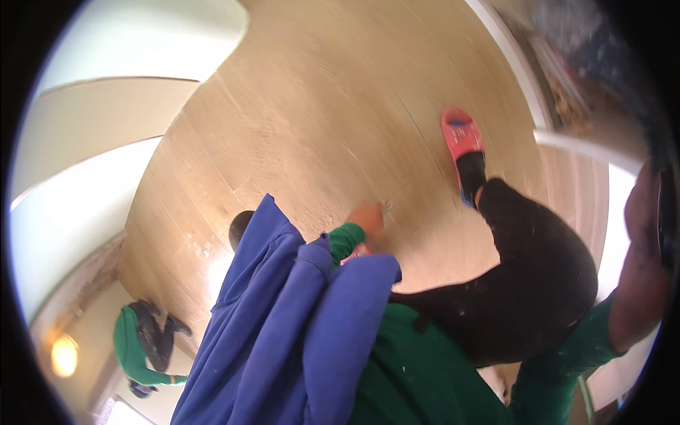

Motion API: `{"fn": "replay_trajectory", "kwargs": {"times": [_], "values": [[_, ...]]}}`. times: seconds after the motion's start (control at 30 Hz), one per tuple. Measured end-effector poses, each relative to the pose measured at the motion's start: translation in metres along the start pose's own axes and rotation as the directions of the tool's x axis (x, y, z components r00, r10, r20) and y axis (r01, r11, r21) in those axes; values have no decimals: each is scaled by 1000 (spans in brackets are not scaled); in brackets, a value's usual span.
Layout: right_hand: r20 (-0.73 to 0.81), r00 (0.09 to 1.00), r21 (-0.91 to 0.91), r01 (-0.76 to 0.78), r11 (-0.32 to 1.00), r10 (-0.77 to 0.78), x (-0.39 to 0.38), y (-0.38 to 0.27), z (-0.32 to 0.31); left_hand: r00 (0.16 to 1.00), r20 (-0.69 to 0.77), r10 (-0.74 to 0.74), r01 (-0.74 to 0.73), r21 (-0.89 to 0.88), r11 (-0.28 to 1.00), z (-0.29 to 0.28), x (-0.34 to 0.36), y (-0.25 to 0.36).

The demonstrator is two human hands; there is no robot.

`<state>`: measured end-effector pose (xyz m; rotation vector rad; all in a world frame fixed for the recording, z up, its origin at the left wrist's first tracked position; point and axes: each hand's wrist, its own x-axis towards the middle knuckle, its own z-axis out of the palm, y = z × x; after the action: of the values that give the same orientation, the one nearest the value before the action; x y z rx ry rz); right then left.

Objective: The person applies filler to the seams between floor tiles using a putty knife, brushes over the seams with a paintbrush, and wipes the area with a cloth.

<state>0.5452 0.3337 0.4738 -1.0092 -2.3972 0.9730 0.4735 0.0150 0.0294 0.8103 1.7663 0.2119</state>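
Note:
My left hand (367, 219), smeared by motion, reaches out from a green sleeve over the wooden floor (297, 106), just beyond a blue cloth (258, 312) draped at my front; its fingers and anything in them are unclear. My right hand (641, 205) is raised at the far right rim against something dark, its fingers hidden. My leg in dark trousers (531, 283) ends in a black sock and pink slide sandal (460, 131). Another pink sandal partly shows behind the cloth.
Pale curved panels (99, 113) border the left, above a glowing light (64, 354). A co-worker in green (131, 340) bends low at lower left. A white threshold edge (517, 57), with cluttered items (567, 92) beyond it, runs along the upper right.

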Motion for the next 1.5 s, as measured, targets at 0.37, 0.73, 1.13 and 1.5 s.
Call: {"fn": "replay_trajectory", "kwargs": {"times": [0.37,0.73,1.13,1.5], "values": [[743,606,-136,552,822,-284,82,-13,187,376,-823,-425,76,-430,900,-238,-107,-199],[706,562,-111,689,717,-431,96,60,496,35,-404,-914,400,-833,384,-6,-140,-362],[974,228,-137,549,825,10,-132,118,300,196,-254,-947,291,-907,304,-8,-128,-377],[815,542,-320,715,622,-204,-151,194,297,229,-170,-958,295,-926,235,-22,-121,-364]]}}
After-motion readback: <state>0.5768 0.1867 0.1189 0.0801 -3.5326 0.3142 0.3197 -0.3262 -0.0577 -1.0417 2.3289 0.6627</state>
